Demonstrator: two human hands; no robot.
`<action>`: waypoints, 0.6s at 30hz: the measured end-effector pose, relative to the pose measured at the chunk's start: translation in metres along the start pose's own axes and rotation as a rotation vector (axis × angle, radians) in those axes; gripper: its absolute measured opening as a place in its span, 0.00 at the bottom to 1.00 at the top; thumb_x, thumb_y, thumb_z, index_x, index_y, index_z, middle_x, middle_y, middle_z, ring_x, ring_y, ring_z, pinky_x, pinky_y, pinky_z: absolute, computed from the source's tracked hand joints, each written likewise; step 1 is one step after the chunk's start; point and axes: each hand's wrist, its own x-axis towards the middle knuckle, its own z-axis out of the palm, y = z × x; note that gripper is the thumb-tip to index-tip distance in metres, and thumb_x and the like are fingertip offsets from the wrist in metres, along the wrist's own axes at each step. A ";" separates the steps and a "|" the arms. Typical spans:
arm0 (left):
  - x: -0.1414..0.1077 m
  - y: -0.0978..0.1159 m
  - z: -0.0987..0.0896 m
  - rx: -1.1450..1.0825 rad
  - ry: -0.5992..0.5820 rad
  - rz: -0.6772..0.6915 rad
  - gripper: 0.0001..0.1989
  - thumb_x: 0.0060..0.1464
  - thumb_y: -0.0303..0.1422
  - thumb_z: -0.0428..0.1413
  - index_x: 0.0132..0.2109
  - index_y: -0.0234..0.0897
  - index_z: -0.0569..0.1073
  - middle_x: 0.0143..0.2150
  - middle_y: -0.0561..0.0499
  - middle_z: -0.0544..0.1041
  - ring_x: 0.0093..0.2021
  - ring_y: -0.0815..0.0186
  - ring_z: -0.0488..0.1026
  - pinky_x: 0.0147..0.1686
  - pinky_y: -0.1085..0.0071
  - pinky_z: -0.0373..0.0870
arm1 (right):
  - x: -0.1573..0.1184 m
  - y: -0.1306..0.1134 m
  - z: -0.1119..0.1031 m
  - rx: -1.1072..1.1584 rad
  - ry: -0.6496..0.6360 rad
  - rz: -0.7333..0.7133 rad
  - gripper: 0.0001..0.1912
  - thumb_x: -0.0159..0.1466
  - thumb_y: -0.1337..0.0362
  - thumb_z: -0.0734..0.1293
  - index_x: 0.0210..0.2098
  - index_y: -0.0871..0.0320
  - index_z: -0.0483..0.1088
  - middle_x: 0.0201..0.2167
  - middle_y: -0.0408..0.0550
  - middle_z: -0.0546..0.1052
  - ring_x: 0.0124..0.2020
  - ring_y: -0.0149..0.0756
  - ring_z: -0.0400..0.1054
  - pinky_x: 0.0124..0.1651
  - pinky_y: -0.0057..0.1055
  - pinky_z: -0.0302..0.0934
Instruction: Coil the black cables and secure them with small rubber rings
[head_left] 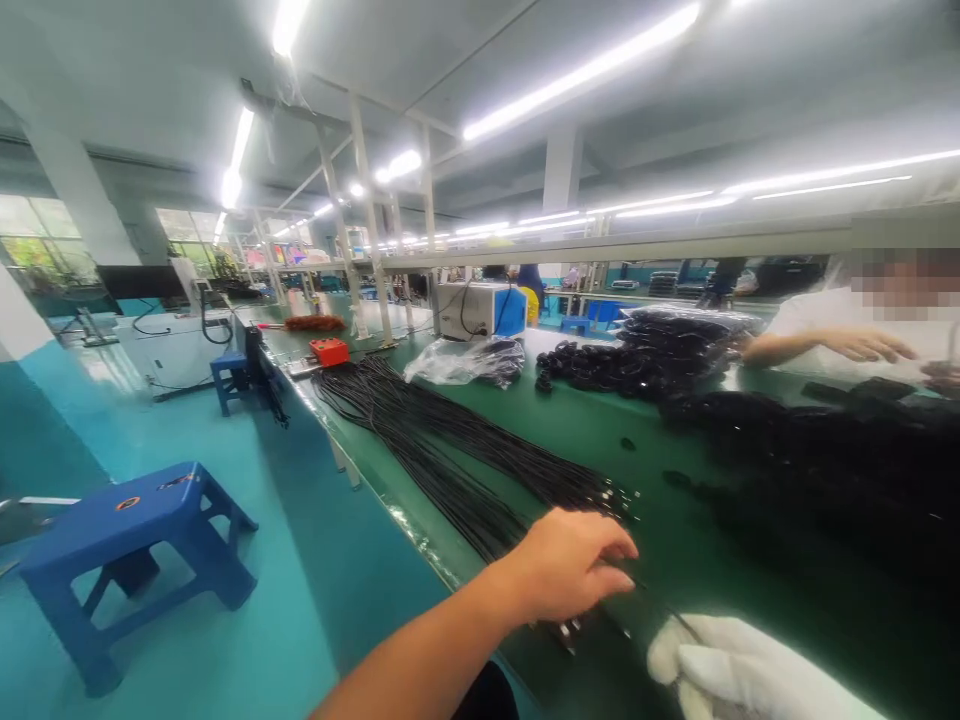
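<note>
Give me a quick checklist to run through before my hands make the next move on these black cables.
1. Left hand on the cable bundle: ok, its fingers rest at the connector ends.
2. Right hand gloved: ok, white glove on; what it grips: cannot tell.
3. Cables lying straight on the green table: ok, they run in one long bundle.
4. One cable separated from the bundle: cannot tell, the fingers hide it.
5. Co-worker's hand apart from mine: ok, it is across the table.
6. Blue stool out of the way: ok, beside the table.
</note>
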 end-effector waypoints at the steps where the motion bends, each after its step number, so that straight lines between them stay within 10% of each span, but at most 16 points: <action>1: 0.001 0.012 0.002 -0.038 -0.034 0.014 0.07 0.56 0.34 0.55 0.42 0.41 0.74 0.38 0.55 0.78 0.39 0.68 0.73 0.41 0.74 0.65 | -0.007 0.001 0.000 0.105 -0.037 -0.023 0.20 0.59 0.50 0.62 0.36 0.62 0.66 0.22 0.49 0.75 0.10 0.25 0.63 0.12 0.18 0.50; 9: 0.035 0.051 0.006 -0.233 -0.101 0.162 0.07 0.56 0.27 0.52 0.32 0.37 0.75 0.31 0.55 0.74 0.33 0.71 0.69 0.36 0.76 0.62 | -0.024 0.001 -0.003 0.460 -0.290 -0.155 0.18 0.57 0.64 0.60 0.43 0.71 0.66 0.33 0.63 0.78 0.35 0.51 0.75 0.31 0.44 0.69; 18: 0.064 0.070 0.031 -0.248 -0.106 0.155 0.08 0.55 0.27 0.53 0.32 0.38 0.75 0.31 0.55 0.75 0.33 0.71 0.70 0.38 0.75 0.62 | -0.027 0.017 -0.032 0.494 -0.374 -0.180 0.18 0.62 0.62 0.56 0.43 0.70 0.66 0.30 0.60 0.78 0.32 0.48 0.75 0.29 0.44 0.69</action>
